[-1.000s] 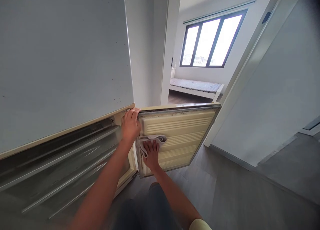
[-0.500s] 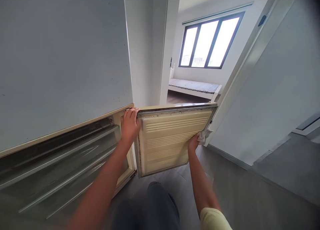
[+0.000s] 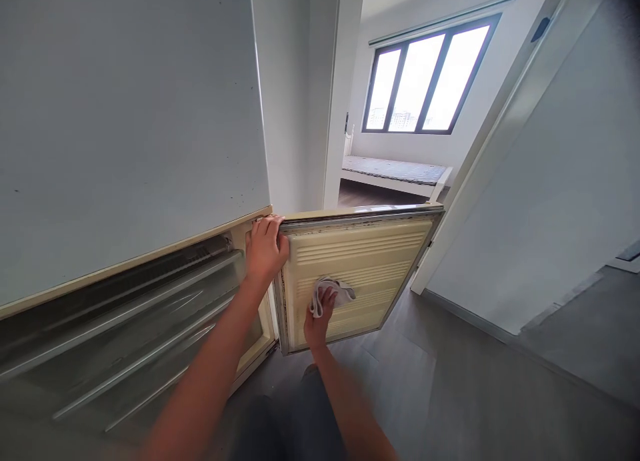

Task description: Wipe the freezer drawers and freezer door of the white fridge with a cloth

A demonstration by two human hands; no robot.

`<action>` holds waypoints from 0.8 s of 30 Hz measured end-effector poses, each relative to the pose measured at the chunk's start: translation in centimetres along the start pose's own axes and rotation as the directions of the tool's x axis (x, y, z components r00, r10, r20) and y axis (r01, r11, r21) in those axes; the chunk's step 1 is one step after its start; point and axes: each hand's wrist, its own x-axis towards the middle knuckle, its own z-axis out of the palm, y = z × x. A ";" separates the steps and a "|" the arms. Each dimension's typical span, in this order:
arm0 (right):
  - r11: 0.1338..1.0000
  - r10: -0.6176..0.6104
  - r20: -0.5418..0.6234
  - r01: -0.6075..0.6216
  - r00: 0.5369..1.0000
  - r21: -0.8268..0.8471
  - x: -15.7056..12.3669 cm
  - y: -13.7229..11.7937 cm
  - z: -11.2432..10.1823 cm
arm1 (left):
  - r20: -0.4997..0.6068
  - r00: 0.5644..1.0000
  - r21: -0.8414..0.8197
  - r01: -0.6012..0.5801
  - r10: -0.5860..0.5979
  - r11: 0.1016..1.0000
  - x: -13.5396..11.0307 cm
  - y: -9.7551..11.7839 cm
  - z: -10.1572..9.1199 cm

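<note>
Floor [image 3: 440, 374] is grey, plank-patterned, with faint seams; its right side is edged by a grey skirting strip [image 3: 470, 319]. Browner flooring is visible through the doorway, with a white bed frame [image 3: 385, 183] stood on it. A thin patterned mattress [image 3: 400, 170] is laid flat on that frame. Cream ribbed door [image 3: 373, 274] is carried by the cabinet [image 3: 135, 261] at the door's left side, swung open; floor can be seen past its lower edge. Cabinet base is set low, contact with floor can't be made out. Near floor is partly hidden by dark-clad legs [image 3: 317, 407].
</note>
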 end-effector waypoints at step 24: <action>0.949 0.313 -0.258 -0.295 0.914 0.109 6.7 9.1 -8.9 | -0.022 1.000 0.014 0.007 -0.006 1.000 -0.1 0.3 0.2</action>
